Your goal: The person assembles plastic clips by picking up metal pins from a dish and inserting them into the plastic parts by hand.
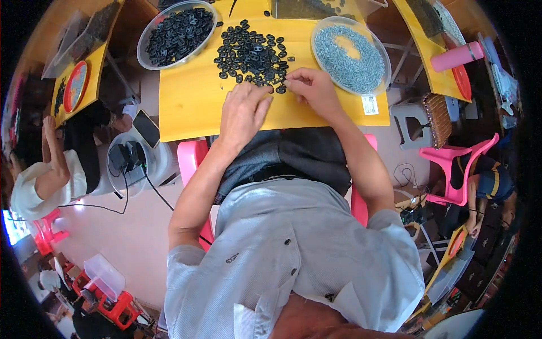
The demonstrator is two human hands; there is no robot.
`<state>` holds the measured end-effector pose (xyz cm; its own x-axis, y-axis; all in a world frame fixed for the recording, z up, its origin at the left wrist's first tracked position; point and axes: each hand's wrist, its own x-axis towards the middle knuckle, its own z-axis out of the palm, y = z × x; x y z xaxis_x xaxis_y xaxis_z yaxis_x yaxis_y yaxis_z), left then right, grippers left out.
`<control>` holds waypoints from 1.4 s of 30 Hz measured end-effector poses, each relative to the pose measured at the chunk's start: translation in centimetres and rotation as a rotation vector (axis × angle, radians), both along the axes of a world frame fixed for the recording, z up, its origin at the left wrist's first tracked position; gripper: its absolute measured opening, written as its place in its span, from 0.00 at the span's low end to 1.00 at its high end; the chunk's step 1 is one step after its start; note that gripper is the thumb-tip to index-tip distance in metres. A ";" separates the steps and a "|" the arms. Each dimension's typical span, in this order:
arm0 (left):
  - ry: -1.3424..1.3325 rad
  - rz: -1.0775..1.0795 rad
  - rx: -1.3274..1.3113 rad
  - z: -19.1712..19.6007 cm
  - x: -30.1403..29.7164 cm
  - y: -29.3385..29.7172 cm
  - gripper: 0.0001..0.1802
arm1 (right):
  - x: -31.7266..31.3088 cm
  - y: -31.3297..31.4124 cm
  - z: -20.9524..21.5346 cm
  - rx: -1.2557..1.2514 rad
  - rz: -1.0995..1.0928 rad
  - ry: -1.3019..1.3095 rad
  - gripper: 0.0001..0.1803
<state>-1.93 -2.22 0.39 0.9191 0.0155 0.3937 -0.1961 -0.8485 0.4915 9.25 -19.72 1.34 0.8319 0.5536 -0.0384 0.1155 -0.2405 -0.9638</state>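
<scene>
On the yellow table [192, 107] lies a loose heap of small black oval parts [251, 53]. My left hand [244, 110] rests palm down at the heap's near edge, fingertips touching the closest pieces. My right hand [312, 89] sits beside it with fingers pinched together on a small black part at the heap's near right edge. A clear round bowl of black oval parts [176, 33] stands at the far left. A clear round bowl of small silvery parts [350, 53] stands at the right.
A white label [369, 104] sits at the table's near right corner. A pink chair [189, 158] is under me. A person [42, 175] sits at left by another yellow table with a red dish [76, 85]. Pink chair [460, 164], grey stool [415, 116] and pink bottle [457, 56] at right.
</scene>
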 end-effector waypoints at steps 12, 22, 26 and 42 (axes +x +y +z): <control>0.084 -0.049 -0.707 -0.7 0.2 -0.8 0.09 | -1.2 -0.4 0.4 -0.011 0.164 0.127 0.08; 0.137 0.038 -0.898 -1.0 -0.6 -1.1 0.07 | -2.4 0.1 0.9 -0.008 0.143 0.225 0.08; 0.120 0.017 -0.864 -0.8 -0.4 0.2 0.11 | -0.7 -0.8 0.9 0.064 -0.015 -0.016 0.06; 0.206 0.019 -1.434 -0.2 0.4 0.9 0.09 | -0.7 -0.7 -0.2 -0.170 0.021 -0.457 0.06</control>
